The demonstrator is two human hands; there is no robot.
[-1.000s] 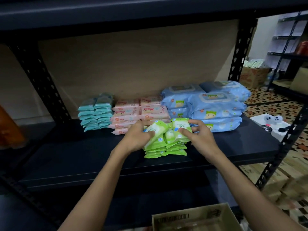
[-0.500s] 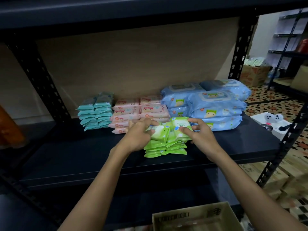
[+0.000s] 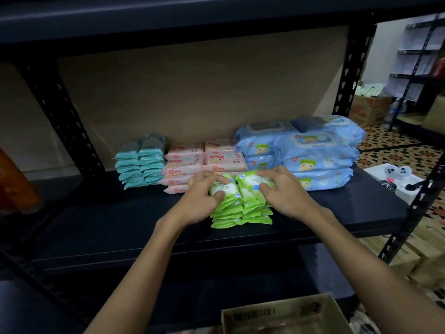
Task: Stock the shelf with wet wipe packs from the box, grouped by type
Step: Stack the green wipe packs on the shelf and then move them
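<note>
A white box (image 3: 395,180) carrying a pale game controller (image 3: 397,171) sits right of the shelf over patterned floor tiles (image 3: 390,150). Beyond, a brown cardboard carton (image 3: 369,109) stands beside another dark rack (image 3: 419,78).

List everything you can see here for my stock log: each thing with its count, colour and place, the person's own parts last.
green packs: two stacks side by side, exact count unclear, shelf front centre
pink packs: two stacks, behind the green ones
teal packs: two stacks, left of the pink
blue packs: large, stacked, count unclear, right of the pink
shelf: one, black, bears all packs
cardboard box: one, tan, bottom edge, below the shelf
white box: one, right of the shelf
left hand: grips the left green top pack
right hand: grips the right green top pack
</note>
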